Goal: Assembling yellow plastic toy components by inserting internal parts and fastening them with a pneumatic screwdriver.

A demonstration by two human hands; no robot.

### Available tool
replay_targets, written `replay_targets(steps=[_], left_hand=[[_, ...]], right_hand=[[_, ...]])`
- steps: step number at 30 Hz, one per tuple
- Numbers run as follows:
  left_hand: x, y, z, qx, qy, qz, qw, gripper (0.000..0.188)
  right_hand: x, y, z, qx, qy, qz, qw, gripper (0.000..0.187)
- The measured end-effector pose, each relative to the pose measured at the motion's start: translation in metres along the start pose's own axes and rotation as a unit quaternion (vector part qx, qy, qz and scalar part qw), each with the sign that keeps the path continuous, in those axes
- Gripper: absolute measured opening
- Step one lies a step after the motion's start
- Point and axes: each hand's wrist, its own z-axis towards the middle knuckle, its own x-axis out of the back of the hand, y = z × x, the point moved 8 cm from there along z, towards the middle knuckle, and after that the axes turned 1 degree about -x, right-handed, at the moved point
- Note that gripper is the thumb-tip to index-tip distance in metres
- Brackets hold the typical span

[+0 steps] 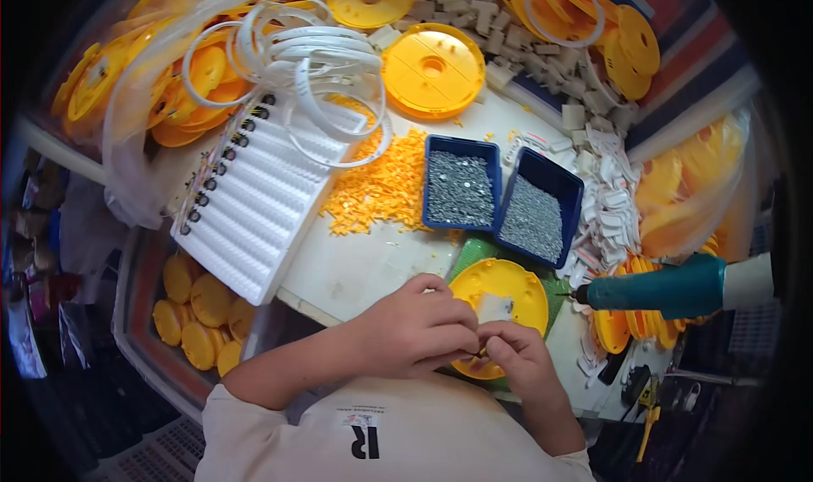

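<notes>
A round yellow plastic housing (521, 287) lies on a green mat (555, 289) in front of me, with a small white block (494, 307) inside it. My left hand (423, 325) reaches over the housing's left side, its fingers curled closed. My right hand (517, 355) is at the near rim, thumb and fingers pinched together. The fingertips of both hands meet around something small and dark, mostly hidden by the fingers. To the right, a teal electric screwdriver (656, 287) points its bit toward the housing.
Two blue trays of small metal parts, one (461, 181) beside the other (542, 211), stand beyond the housing. Left of them are loose yellow pieces (373, 190), a white ribbed rack (258, 190) and white rings (326, 59). White parts (614, 203) pile up at right; yellow discs (432, 71) lie behind.
</notes>
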Motion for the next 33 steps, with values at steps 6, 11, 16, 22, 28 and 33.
replay_targets(steps=[6, 11, 16, 22, 28, 33], left_hand=[[-0.02, -0.004, -0.009, -0.037, -0.09, 0.144, 0.985, 0.023], [-0.017, -0.035, -0.012, 0.035, -0.071, 0.151, 0.985, 0.025], [-0.011, -0.065, -0.015, 0.071, -0.054, 0.156, 0.984, 0.023], [0.027, -0.088, 0.04, 0.057, 0.033, 0.16, 0.985, 0.026], [0.043, -0.14, 0.082, 0.075, 0.025, 0.452, 0.889, 0.019], [0.045, -0.159, 0.075, 0.121, 0.009, 0.436, 0.892, 0.013]], right_hand=[[0.004, 0.029, -0.004, -0.018, 0.007, 0.018, 1.0, 0.025], [-0.009, -0.037, 0.007, 0.24, 0.118, -0.438, 0.858, 0.02], [-0.01, -0.006, 0.03, 0.296, 0.156, -0.532, 0.778, 0.023], [-0.008, -0.006, 0.028, 0.291, 0.141, -0.523, 0.788, 0.021], [-0.001, -0.027, 0.014, 0.351, 0.142, -0.503, 0.777, 0.026], [0.06, -0.05, -0.083, 0.5, 0.407, -0.501, 0.578, 0.057]])
